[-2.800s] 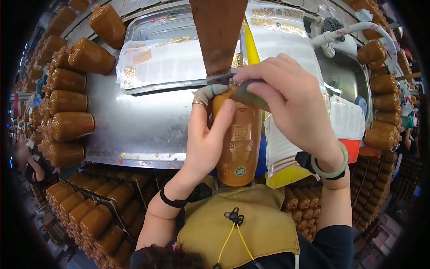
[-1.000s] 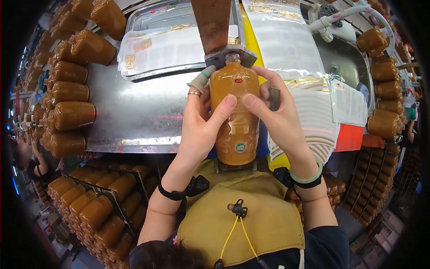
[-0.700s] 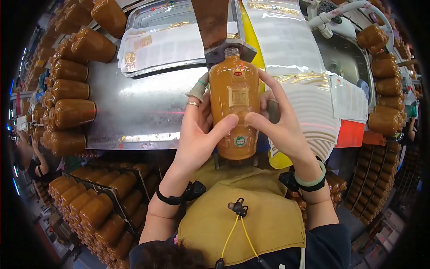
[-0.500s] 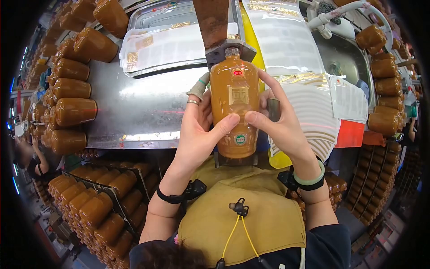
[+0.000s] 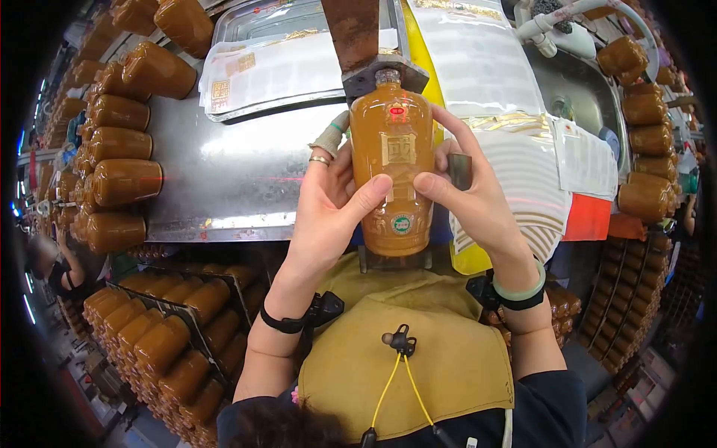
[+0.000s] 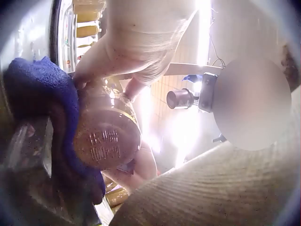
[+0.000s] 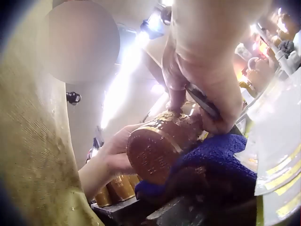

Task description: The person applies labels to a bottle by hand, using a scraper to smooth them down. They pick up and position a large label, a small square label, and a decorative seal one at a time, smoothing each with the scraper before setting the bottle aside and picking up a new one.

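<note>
1. Although the right hand (image 5: 476,205) was up at the bottle's neck with a dark grey-green, thin, flat piece (image 5: 460,172) about three seconds ago, I now see that piece tucked between its fingers, with both thumbs down on the front of the glossy amber-brown bottle (image 5: 394,166).
2. A second ago the thumbs covered the gold square emblem (image 5: 398,150); now they lie below it, above the small green round seal (image 5: 402,225), leaving the emblem in plain sight.
3. I read that as a shift from scraping to pressing the front decoration flat by thumb, probably near the end of this stretch. I can't tell whether all its edges lie down.
4. The bottle sits centred before the apron, base towards the wearer, neck at the dark metal bracket (image 5: 358,84), above a dark blue, rough-textured cloth (image 7: 216,155). Contact at the neck I can't confirm.
5. The left hand (image 5: 328,201) is curled round its side of the bottle, thumb in front, fingers going behind.
6. The right hand mirrors it, partly closed, index finger along the shoulder, gripping bottle and flat piece together.
</note>
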Demonstrator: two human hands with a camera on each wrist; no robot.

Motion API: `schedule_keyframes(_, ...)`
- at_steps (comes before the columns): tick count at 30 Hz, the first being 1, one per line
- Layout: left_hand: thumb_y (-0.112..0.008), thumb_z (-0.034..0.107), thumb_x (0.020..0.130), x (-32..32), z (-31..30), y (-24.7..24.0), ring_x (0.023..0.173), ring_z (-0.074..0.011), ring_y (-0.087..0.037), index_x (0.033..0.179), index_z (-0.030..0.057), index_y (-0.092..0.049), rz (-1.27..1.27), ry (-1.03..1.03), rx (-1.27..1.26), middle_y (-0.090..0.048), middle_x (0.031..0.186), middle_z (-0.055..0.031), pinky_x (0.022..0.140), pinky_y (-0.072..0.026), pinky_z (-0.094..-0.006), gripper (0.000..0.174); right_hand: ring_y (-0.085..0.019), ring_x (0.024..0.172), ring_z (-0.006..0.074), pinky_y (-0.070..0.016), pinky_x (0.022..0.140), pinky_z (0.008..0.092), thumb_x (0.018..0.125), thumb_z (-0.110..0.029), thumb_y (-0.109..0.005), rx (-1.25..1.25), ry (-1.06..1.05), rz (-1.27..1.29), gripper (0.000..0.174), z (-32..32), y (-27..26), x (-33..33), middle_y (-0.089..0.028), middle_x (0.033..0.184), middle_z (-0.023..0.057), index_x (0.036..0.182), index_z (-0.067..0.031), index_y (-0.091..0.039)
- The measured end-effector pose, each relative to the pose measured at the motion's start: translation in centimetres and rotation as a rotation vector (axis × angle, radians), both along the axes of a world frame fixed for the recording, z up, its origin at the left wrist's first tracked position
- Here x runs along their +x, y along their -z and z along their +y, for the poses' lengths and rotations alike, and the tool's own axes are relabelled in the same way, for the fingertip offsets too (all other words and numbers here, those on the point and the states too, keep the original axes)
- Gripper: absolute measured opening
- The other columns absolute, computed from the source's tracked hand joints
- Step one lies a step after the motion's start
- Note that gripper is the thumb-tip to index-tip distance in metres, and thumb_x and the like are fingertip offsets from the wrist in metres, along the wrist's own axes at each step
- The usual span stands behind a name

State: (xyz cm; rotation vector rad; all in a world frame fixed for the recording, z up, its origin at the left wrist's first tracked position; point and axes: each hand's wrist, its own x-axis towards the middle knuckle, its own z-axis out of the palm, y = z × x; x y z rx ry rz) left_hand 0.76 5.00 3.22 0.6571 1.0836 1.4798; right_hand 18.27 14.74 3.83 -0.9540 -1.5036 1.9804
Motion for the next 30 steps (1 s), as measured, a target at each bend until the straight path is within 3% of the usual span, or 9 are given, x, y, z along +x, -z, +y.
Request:
schedule_keyframes(5, -0.071, 0.005, 0.095, 0.2, 0.0, 0.0, 0.138, -0.0256, -0.049, 0.159, -0.0003, -0.018, 0.012, -0.011, -0.004, -0.042, 0.152, -0.0214, 0.115, -0.0412, -0.0400, 0.083, -0.057, 0.085, 0.0098, -0.0471, 0.077, 0.0256, 0.091, -0.010, -0.076, -0.016, -0.001, 0.028, 0.079, 0.1, 0.0, 0.3, -0.056, 0.093, 0.0011, 0.156, -0.0028, -0.032)
schedule_keyframes(10, -0.076, 0.006, 0.091, 1.1, 0.2, -0.1, 0.136, -0.0252, -0.050, 0.159, -0.0001, -0.016, 0.088, -0.014, -0.012, -0.043, 0.149, -0.0201, 0.113, -0.0433, -0.0400, 0.091, -0.052, 0.092, 0.0094, -0.0445, 0.085, 0.0257, 0.098, -0.008, -0.065, 0.028, 0.042, -0.027, 0.059, 2.3, -0.5, 1.1, -0.053, 0.100, -0.0004, 0.151, -0.0010, -0.040)
schedule_keyframes(14, -0.078, 0.005, 0.088, 1.4, 0.0, 0.1, 0.135, -0.0247, -0.050, 0.159, 0.0002, -0.014, 0.133, -0.041, 0.004, -0.043, 0.149, -0.0194, 0.113, -0.0437, -0.0398, 0.095, -0.059, 0.092, 0.0120, -0.0508, 0.083, 0.0294, 0.098, 0.002, -0.058, 0.475, 0.144, -0.094, 0.046, 2.2, -3.8, 0.1, -0.061, 0.107, 0.0055, 0.143, -0.0007, -0.046)
schedule_keyframes(15, -0.078, 0.005, 0.088, 1.5, 0.0, 0.1, 0.135, -0.0244, -0.050, 0.158, 0.0001, -0.014, 0.136, -0.044, 0.006, -0.043, 0.149, -0.0192, 0.113, -0.0434, -0.0398, 0.095, -0.065, 0.090, 0.0184, -0.0537, 0.081, 0.0321, 0.093, 0.007, -0.060, 0.633, 0.198, -0.047, 0.037, 2.7, -3.5, -0.3, -0.069, 0.104, 0.0098, 0.129, 0.0004, -0.058)
schedule_keyframes(16, -0.078, 0.005, 0.088, 1.6, 0.0, 0.0, 0.135, -0.0244, -0.050, 0.158, 0.0001, -0.014, 0.136, -0.049, 0.007, -0.043, 0.149, -0.0192, 0.113, -0.0434, -0.0398, 0.095, -0.065, 0.090, 0.0184, -0.0537, 0.081, 0.0321, 0.093, 0.007, -0.060, 0.634, 0.193, -0.045, 0.037, 2.9, -3.9, -0.4, -0.069, 0.104, 0.0098, 0.129, 0.0004, -0.058)
schedule_keyframes(19, -0.078, 0.004, 0.087, 1.6, -0.3, 0.0, 0.137, -0.0245, -0.049, 0.158, -0.0009, -0.014, 0.165, -0.039, 0.018, -0.042, 0.150, -0.0187, 0.114, -0.0420, -0.0399, 0.096, -0.067, 0.087, 0.0232, -0.0556, 0.077, 0.0313, 0.080, 0.014, -0.069, 1.291, -0.009, -0.139, 0.030, 3.3, -6.1, -1.3, -0.073, 0.095, 0.0097, 0.105, -0.0016, -0.074)
schedule_keyframes(22, -0.075, 0.004, 0.089, 1.6, -0.7, 0.1, 0.138, -0.0248, -0.048, 0.158, -0.0020, -0.014, 0.182, -0.017, 0.073, -0.041, 0.151, -0.0180, 0.115, -0.0406, -0.0396, 0.092, -0.067, 0.087, 0.0233, -0.0559, 0.077, 0.0322, 0.078, 0.015, -0.069, 1.475, -0.072, -0.074, 0.033, 3.6, -5.1, -1.3, -0.074, 0.095, 0.0089, 0.107, -0.0008, -0.074)
schedule_keyframes(25, -0.069, 0.006, 0.095, 0.9, -0.7, -0.1, 0.138, -0.0249, -0.047, 0.158, -0.0027, -0.019, -0.079, -0.056, 0.054, -0.041, 0.152, -0.0178, 0.114, -0.0418, -0.0386, 0.081, -0.069, 0.090, 0.0235, -0.0571, 0.078, 0.0319, 0.079, 0.017, -0.068, 1.421, -0.029, -0.113, 0.035, 3.4, -5.4, -1.0, -0.075, 0.100, 0.0101, 0.110, 0.0001, -0.073)
schedule_keyframes(30, -0.071, 0.009, 0.096, 1.9, 0.0, -0.4, 0.133, -0.0221, -0.052, 0.156, -0.0016, -0.022, 0.089, -0.096, -0.030, -0.047, 0.147, -0.0173, 0.109, -0.0469, -0.0363, 0.079, -0.071, 0.086, 0.0236, -0.0543, 0.081, 0.0330, 0.079, 0.008, -0.071, 1.291, 0.120, -0.112, 0.032, 3.7, -5.0, -0.7, -0.077, 0.099, 0.0080, 0.109, -0.0033, -0.073)
